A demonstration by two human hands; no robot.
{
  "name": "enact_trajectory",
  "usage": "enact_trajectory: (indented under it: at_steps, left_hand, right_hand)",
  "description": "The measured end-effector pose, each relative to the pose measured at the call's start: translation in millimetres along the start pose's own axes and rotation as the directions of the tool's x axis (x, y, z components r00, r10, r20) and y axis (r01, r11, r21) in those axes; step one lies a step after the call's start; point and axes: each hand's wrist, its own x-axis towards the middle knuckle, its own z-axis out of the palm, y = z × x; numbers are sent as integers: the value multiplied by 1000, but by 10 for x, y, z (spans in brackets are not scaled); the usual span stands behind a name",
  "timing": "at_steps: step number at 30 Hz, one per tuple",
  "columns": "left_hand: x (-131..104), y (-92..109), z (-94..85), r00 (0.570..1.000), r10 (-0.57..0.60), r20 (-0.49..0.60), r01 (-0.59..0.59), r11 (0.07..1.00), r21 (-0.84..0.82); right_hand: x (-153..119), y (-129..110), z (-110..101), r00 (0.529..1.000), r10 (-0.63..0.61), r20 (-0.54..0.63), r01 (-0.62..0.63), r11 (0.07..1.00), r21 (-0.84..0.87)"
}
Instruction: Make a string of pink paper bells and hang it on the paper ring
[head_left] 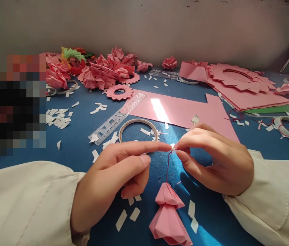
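Note:
A pink folded paper ornament (170,218) of two stacked pleated tiers lies near the front edge, with a dark red string (168,167) rising from its top. My right hand (211,157) pinches the string's upper end between thumb and fingertips. The index finger of my left hand (116,171) is stretched out and its tip touches the string at that same spot; its other fingers are curled, with nothing visible in them. A small whitish bit shows between the fingertips.
Behind my hands are a tape roll (138,121), a clear ruler (117,119) and a pink paper sheet (185,109). Folded pink flowers (103,73) pile up at the back left. White scraps (58,118) are scattered about. Pink sheets (257,95) and another tape roll (288,133) are right.

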Motion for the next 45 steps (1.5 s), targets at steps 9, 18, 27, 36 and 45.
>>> enact_trajectory:
  at_steps: [9, 18, 27, 36, 45]
  left_hand:
    - [64, 19, -55, 982, -74, 176, 92, 991, -94]
    - [111, -12, -111, 944, -159, 288, 294, 801, -521]
    - [90, -4, -73, 983, -163, 85, 183, 854, -487]
    - [90, -35, 104, 983, -177, -37, 174, 981, -84]
    - [94, -10, 95, 991, -130, -23, 131, 990, 50]
  right_hand:
    - [15, 19, -16, 998, -47, 44, 46, 999, 21]
    - [-35, 32, 17, 1000, -14, 10, 14, 1000, 4]
    - [-4, 31, -16, 993, -90, 81, 90, 996, 5]
    - [-28, 28, 28, 995, -96, 35, 94, 993, 67]
    - [-50, 61, 68, 996, -68, 65, 62, 994, 93]
